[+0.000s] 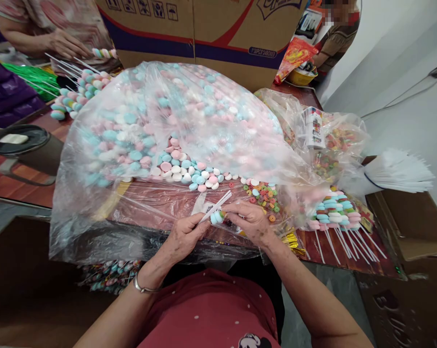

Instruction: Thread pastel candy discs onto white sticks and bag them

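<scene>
White sticks point(218, 204) are pinched in the fingers of my left hand point(184, 238), low in the middle of the view. Blue candies point(217, 217) sit between my two hands, beside the sticks. The fingers of my right hand point(250, 221) close around the right end of these candies, where a bit of green and yellow shows. Just beyond my hands, loose pink, blue and white candies point(185, 166) spill from a big clear plastic bag point(218, 111). Small coloured rings point(267, 197) lie to the right of them.
Finished candy sticks point(336, 212) and a bundle of white paper sleeves point(400, 174) are at the right. A lidded dark mug point(37, 154) stands at the left. Behind the bag is a large cardboard box point(204, 38). A person's hand point(68, 46) holds a candy stick at upper left.
</scene>
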`<state>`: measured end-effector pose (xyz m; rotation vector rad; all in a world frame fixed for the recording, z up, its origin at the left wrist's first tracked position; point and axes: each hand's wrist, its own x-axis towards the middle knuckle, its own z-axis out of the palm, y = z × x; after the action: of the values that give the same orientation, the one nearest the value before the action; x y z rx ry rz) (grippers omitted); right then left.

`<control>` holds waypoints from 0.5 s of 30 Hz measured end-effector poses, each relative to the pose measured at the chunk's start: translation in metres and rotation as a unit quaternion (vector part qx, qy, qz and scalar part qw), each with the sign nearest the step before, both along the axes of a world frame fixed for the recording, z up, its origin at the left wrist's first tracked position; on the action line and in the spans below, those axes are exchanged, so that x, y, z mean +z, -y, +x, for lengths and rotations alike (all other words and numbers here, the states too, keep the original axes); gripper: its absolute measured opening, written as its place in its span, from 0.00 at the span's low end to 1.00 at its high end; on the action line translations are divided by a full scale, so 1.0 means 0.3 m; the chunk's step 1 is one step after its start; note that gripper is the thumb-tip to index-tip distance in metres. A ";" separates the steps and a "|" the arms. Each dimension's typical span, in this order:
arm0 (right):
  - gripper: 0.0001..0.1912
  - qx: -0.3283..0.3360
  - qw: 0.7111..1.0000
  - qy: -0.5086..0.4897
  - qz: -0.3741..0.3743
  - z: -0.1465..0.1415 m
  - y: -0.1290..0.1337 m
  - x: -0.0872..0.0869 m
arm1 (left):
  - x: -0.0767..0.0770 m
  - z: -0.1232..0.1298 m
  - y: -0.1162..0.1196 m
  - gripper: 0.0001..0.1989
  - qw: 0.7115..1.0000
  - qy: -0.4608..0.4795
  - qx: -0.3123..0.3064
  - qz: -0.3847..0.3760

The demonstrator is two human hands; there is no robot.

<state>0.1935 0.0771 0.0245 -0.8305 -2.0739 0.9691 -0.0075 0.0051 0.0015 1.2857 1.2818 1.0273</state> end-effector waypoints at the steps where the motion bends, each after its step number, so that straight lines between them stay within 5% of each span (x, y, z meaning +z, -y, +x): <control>1: 0.10 0.000 1.000 0.009 -0.010 -0.012 0.011 -0.004 | 0.000 0.000 0.000 0.14 1.000 0.002 -0.001 0.002; 5: 0.14 -0.008 0.997 0.019 -0.072 -0.031 0.021 0.012 | -0.006 0.000 0.003 0.14 1.000 0.016 0.011 0.019; 8: 0.20 -0.080 0.991 0.027 -0.100 -0.009 -0.032 0.060 | -0.016 0.001 0.006 0.16 0.998 0.036 0.047 0.020; 11: 0.17 -0.151 0.980 0.121 -0.038 0.009 -0.116 0.105 | -0.030 0.004 0.009 0.16 0.995 0.050 0.079 0.017; 15: 0.19 -0.106 0.959 0.263 0.007 -0.024 -0.190 0.112 | -0.046 0.006 0.012 0.16 0.992 0.074 0.102 0.013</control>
<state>0.1864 0.1342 0.0582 -1.3882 -2.3558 0.6600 -0.0057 0.0016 -0.0122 1.0904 1.3083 1.2639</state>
